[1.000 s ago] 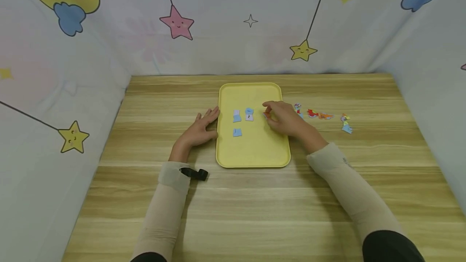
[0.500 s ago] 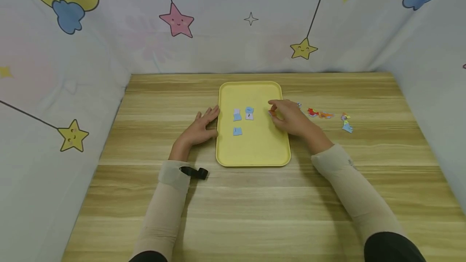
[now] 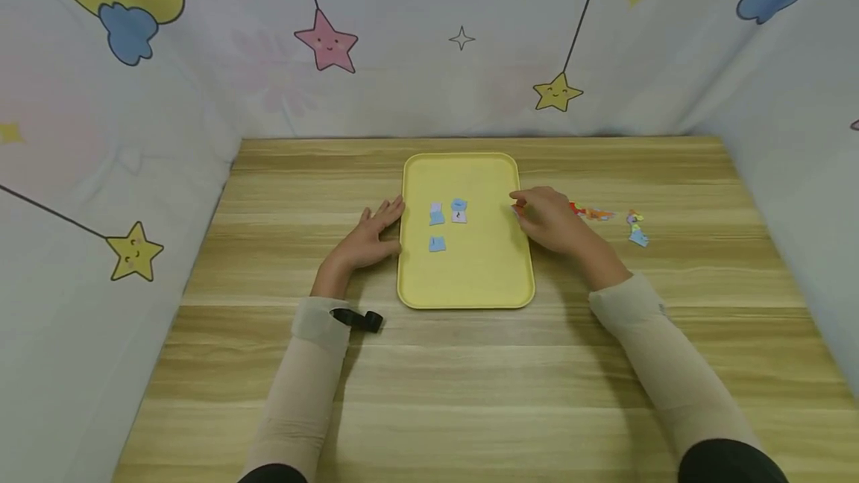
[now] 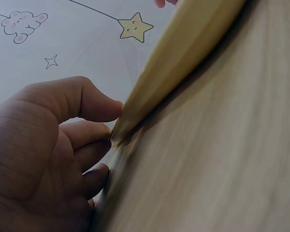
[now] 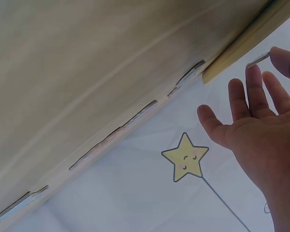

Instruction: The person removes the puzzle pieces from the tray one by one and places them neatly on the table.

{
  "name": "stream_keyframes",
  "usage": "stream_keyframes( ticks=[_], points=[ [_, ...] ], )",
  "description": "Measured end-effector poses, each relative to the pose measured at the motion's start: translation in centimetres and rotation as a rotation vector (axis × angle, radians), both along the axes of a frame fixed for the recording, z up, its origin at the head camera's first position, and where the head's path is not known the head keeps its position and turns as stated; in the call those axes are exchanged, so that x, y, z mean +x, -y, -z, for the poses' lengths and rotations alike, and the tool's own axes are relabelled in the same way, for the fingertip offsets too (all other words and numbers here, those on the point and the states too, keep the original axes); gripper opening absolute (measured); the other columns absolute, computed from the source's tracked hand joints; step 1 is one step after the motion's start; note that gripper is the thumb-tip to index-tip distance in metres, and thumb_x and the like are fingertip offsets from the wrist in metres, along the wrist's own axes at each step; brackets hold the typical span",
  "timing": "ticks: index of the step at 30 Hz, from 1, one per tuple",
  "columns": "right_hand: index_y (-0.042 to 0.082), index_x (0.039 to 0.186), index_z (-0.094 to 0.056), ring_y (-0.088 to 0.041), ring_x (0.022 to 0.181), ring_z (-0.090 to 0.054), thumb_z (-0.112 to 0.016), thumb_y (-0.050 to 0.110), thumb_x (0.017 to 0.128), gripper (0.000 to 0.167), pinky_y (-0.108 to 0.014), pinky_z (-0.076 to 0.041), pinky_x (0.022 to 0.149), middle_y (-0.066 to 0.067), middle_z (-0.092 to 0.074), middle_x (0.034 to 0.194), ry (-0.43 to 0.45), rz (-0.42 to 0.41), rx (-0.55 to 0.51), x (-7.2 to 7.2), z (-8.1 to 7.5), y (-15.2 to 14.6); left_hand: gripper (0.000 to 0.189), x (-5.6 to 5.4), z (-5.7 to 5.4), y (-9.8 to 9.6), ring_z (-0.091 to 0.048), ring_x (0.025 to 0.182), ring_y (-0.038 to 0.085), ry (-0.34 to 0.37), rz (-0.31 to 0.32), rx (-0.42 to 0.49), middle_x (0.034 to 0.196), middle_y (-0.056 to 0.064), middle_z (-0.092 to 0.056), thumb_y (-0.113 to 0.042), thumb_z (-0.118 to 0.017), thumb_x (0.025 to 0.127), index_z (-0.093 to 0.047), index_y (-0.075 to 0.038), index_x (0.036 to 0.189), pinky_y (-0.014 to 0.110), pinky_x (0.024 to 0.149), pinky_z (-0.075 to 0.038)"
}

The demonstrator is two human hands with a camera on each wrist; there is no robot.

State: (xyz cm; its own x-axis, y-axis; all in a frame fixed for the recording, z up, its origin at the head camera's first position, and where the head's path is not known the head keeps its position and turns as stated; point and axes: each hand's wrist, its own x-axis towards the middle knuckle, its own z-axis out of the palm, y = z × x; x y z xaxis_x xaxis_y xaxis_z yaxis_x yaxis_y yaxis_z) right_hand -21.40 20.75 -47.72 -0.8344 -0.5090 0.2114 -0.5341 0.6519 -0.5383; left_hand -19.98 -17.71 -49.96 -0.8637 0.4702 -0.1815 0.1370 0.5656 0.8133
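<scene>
Near the right rim of the yellow tray (image 3: 470, 274), my right hand (image 3: 553, 221) pinches a small flat puzzle piece (image 5: 258, 60) between thumb and finger; its other fingers spread loosely in the right wrist view. Along the left rim, my left hand (image 3: 362, 244) rests on the wood, thumb and fingertips touching the tray's edge. Inside the tray lie a blue-and-lilac pair of pieces (image 3: 437, 214), another pair with a black mark (image 3: 459, 212), and a single blue piece (image 3: 438, 244) below them.
Right of the tray on the wooden table (image 3: 429, 393) lie a red-and-orange piece group (image 3: 593, 212) and a blue-and-yellow one (image 3: 637, 228). My right hand hides part of that row in the head view. A cartoon-printed cloth (image 3: 403, 95) encloses the table's back and sides.
My right hand has moved rightward from over the tray to its right rim, still pinching the puzzle piece. It now covers a piece beside the tray. My left hand stays put.
</scene>
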Motion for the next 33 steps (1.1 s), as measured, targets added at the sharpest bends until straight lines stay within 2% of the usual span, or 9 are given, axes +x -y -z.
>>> stream_keyframes(
  ticks=[4, 11, 17, 24, 33],
  points=[
    [-0.01, 0.125, -0.071, -0.045, 0.111, -0.063, -0.067, -0.004, 0.094, 0.032, -0.063, -0.047, 0.095, -0.024, -0.073, 0.115, -0.006, 0.0, -0.018, 0.3, 0.0, -0.9, 0.087, 0.0, 0.0, 0.1, -0.001, 0.163, 0.021, 0.002, 0.001, -0.005, 0.177, 0.001, -0.013, -0.012, -0.064, 0.091, -0.022, -0.006, 0.168, 0.037, 0.128, 0.015],
    [-0.01, 0.132, -0.067, -0.045, 0.116, -0.059, -0.065, -0.004, 0.096, 0.036, -0.061, -0.045, 0.103, -0.025, -0.07, 0.119, 0.05, 0.031, -0.03, 0.7, 0.1, -2.3, 0.087, 0.1, 0.1, 0.0, -0.002, 0.163, 0.019, 0.012, -0.008, -0.005, 0.176, -0.002, -0.014, -0.013, -0.064, 0.091, -0.022, -0.008, 0.168, 0.036, 0.128, 0.014],
    [-0.012, 0.129, -0.068, -0.046, 0.109, -0.061, -0.066, -0.005, 0.096, 0.034, -0.06, -0.048, 0.098, -0.027, -0.07, 0.117, 0.02, 0.048, -0.025, 0.8, 0.1, -3.1, 0.088, 0.1, 0.1, 0.0, -0.002, 0.163, 0.019, 0.011, -0.013, -0.001, 0.176, -0.002, -0.015, -0.012, -0.064, 0.091, -0.023, -0.009, 0.168, 0.036, 0.128, 0.014],
    [-0.015, 0.127, -0.067, -0.051, 0.117, -0.059, -0.066, -0.006, 0.095, 0.033, -0.065, -0.045, 0.105, -0.03, -0.07, 0.12, 0.009, 0.064, -0.009, 1.0, 0.1, -3.7, 0.087, 0.1, 0.1, 0.0, -0.003, 0.163, 0.017, 0.009, -0.012, 0.004, 0.176, -0.003, -0.015, -0.012, -0.064, 0.091, -0.023, -0.009, 0.168, 0.035, 0.128, 0.014],
    [-0.015, 0.121, -0.07, -0.047, 0.109, -0.064, -0.068, -0.008, 0.094, 0.029, -0.063, -0.049, 0.1, -0.025, -0.073, 0.106, -0.02, 0.063, 0.001, 1.5, 0.0, -4.4, 0.087, 0.1, 0.0, 0.0, -0.002, 0.163, 0.019, 0.003, -0.004, 0.0, 0.176, -0.001, -0.014, -0.011, -0.064, 0.092, -0.022, -0.008, 0.168, 0.035, 0.128, 0.015]
  ],
)
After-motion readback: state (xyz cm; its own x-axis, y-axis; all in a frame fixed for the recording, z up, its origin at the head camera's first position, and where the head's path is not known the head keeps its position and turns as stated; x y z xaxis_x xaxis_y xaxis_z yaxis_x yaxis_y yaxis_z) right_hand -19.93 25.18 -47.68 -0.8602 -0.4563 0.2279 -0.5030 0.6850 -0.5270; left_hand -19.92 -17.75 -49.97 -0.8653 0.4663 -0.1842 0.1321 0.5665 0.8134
